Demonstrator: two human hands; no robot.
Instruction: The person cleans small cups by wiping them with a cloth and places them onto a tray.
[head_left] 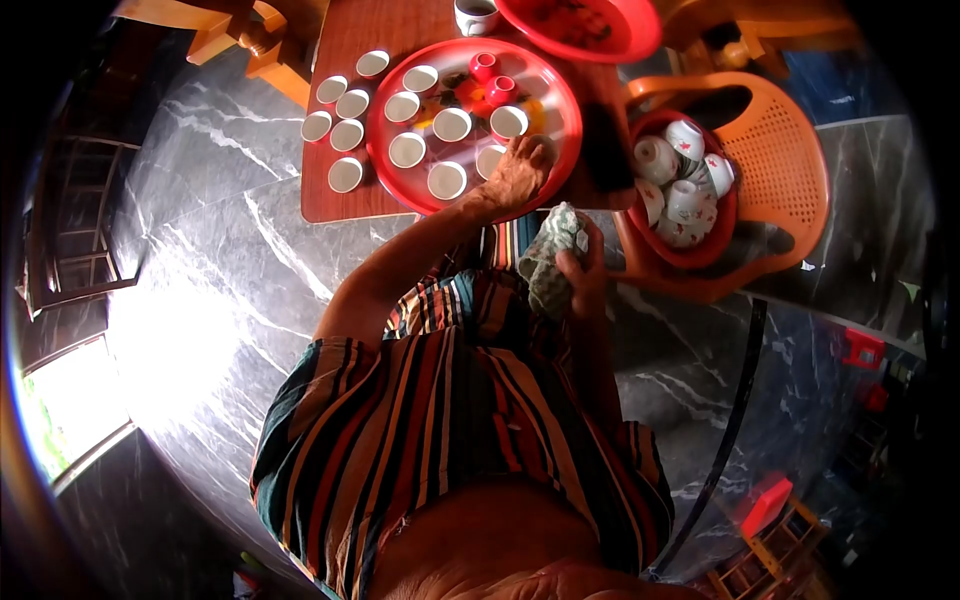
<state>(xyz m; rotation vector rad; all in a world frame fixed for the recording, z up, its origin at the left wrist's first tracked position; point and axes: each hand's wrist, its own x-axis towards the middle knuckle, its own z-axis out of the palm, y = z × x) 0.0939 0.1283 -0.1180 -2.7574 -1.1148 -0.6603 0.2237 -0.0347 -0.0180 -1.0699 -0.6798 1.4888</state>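
Note:
My left hand (518, 172) reaches over the red round tray (375, 140), fingers curled at a cup (547, 150) that they mostly hide. Right beside it stand a white-lined cup (490, 160), partly covered by the hand, and another cup (509, 122). Several more white-lined cups (447, 181) stand upright on the tray, with two small red cups (499, 91) near its middle. Close to my lap, my right hand (588, 268) is closed on a crumpled, light patterned cloth (552, 265).
Several cups (346, 174) stand on the wooden table (335, 205) left of the tray. Behind are a red basin (625, 40) and a white mug (476, 16). To the right, an orange plastic chair (790, 150) bears a red basin (690, 258) of white patterned bowls (690, 203).

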